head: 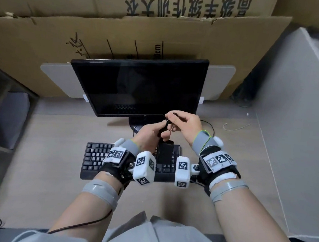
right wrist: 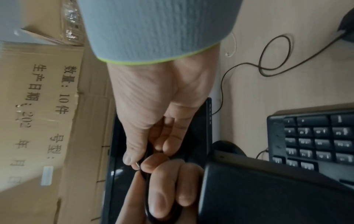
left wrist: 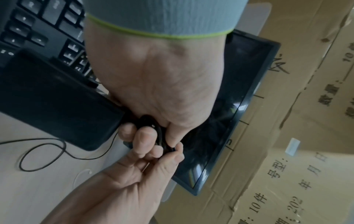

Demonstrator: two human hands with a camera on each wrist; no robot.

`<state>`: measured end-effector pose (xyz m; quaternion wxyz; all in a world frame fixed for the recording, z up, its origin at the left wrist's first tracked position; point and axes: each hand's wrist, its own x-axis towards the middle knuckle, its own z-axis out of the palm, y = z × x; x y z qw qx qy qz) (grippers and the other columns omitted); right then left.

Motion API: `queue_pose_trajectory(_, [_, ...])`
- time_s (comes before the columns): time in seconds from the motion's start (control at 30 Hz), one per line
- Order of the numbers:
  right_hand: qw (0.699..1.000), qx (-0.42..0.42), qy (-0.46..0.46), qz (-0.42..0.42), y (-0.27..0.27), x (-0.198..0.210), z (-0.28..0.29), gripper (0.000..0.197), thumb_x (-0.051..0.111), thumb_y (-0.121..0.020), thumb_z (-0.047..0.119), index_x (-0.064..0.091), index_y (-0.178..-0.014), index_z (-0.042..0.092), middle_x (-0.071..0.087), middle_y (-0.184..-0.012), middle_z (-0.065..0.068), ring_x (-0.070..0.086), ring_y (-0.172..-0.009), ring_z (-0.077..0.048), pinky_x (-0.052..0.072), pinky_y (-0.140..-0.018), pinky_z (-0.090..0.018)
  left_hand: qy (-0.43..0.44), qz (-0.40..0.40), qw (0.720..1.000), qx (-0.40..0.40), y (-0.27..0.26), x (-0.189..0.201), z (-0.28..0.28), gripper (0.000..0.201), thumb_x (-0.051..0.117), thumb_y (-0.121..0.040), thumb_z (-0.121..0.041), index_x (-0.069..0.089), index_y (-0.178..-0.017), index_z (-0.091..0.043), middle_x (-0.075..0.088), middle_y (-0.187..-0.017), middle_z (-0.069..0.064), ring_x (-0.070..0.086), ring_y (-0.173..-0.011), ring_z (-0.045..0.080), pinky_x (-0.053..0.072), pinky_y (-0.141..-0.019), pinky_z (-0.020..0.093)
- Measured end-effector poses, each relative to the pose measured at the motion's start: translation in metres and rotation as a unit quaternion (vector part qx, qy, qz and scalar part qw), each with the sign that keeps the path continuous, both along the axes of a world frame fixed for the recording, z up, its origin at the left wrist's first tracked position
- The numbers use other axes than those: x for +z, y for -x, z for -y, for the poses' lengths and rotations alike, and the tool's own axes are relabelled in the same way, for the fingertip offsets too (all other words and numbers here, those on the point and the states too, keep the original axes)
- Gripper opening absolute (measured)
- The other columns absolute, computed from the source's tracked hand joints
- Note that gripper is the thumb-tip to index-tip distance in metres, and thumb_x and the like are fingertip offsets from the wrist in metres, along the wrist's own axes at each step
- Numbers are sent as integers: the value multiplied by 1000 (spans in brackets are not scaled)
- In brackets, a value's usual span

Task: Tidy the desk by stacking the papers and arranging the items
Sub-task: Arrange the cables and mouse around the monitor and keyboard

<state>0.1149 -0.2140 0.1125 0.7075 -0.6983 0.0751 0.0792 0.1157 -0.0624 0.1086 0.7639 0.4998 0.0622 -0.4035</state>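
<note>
Both hands meet in front of the monitor, above the keyboard. My left hand [head: 151, 133] has its fingers curled round a bundle of thin black cable [head: 167, 125]. My right hand [head: 180, 121] pinches the upper part of the same cable between thumb and fingers. In the left wrist view the fingers [left wrist: 141, 139] wrap the black cable [left wrist: 153, 125]. In the right wrist view the thumb and forefinger pinch the cable [right wrist: 145, 153]. A flat black rectangular device [head: 164, 153] sits just under the hands, over the keyboard; whether it rests there or hangs, I cannot tell.
A black keyboard [head: 96, 153] lies on the wooden desk [head: 55, 129] before a dark monitor [head: 138, 87]. A thin black wire loop [right wrist: 275, 53] and a white cord [head: 234, 126] lie on the right. Cardboard boxes [head: 125, 28] stand behind; a grey partition [head: 291, 134] runs along the right.
</note>
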Motion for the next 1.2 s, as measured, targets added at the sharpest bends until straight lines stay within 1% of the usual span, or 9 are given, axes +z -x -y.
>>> queue_pose_trajectory(0.23, [973,-129,117,-151,-28,-65,75,21,53,-91,43,70,-86,31,72,-85,8,61,-75,-18,51,-67,-31,-105,9,994,41,-22,-41,61,29,35,-103,-26,46,-77,-19,35,-56,-7,29,-58,11,27,-54,23])
queue_pose_trajectory(0.4, [897,-226,250,-287,-38,-127,153,32,56,-87,6,68,-116,13,71,-116,-10,63,-109,-29,44,-81,-21,-133,-3,991,22,-46,-80,97,34,29,-107,-21,45,-77,-15,37,-48,-10,30,-52,10,26,-52,20])
queue_pose_trajectory(0.57, [890,-260,208,-311,-63,-176,186,45,46,-100,4,39,-145,2,45,-146,-15,50,-125,-31,33,-50,6,-106,-78,991,19,-64,-115,117,32,30,-107,-21,46,-81,-13,42,-56,-6,36,-51,9,32,-48,16])
queue_pose_trajectory(0.67, [879,-302,193,-316,-75,-202,196,42,52,-98,16,51,-139,10,55,-112,-5,50,-95,-18,40,-49,1,-108,-98,989,6,-73,-126,119,30,30,-107,-19,46,-83,-15,44,-60,-5,38,-50,8,32,-42,16])
queue_pose_trajectory(0.77, [809,-383,235,-380,-71,-213,207,25,65,-65,47,75,-78,29,60,-49,4,53,-51,-25,46,-47,-29,-109,-106,988,16,-77,-133,118,29,30,-107,-18,46,-83,-14,45,-58,-7,38,-48,7,31,-43,15])
queue_pose_trajectory(0.83, [784,-374,270,-415,-70,-212,209,35,64,-57,50,70,-71,18,54,-41,-3,41,-44,-26,44,-49,-30,-110,-103,988,24,-80,-139,118,30,29,-107,-17,46,-83,-13,44,-56,-7,36,-49,7,30,-47,16])
queue_pose_trajectory(0.97, [839,-247,306,-377,-69,-194,199,23,61,-84,31,66,-81,9,70,-88,-9,55,-67,-27,33,-50,-27,-112,-99,988,28,-79,-140,119,30,29,-107,-16,50,-86,-11,43,-55,-8,33,-50,7,29,-48,15])
queue_pose_trajectory(1.07, [903,-208,295,-235,-60,-173,173,13,55,-95,27,63,-100,18,62,-88,3,60,-80,-27,36,-64,-26,-73,-123,988,51,-74,-134,117,31,28,-106,-17,55,-93,-6,40,-54,-7,33,-48,7,28,-47,16])
queue_pose_trajectory(1.2, [945,-202,214,-139,-47,-149,138,8,53,-97,26,59,-98,21,64,-87,7,60,-82,-19,44,-74,-30,-39,-137,985,95,-66,-114,107,30,31,-105,-20,57,-97,-6,38,-53,-8,33,-46,7,22,-50,20])
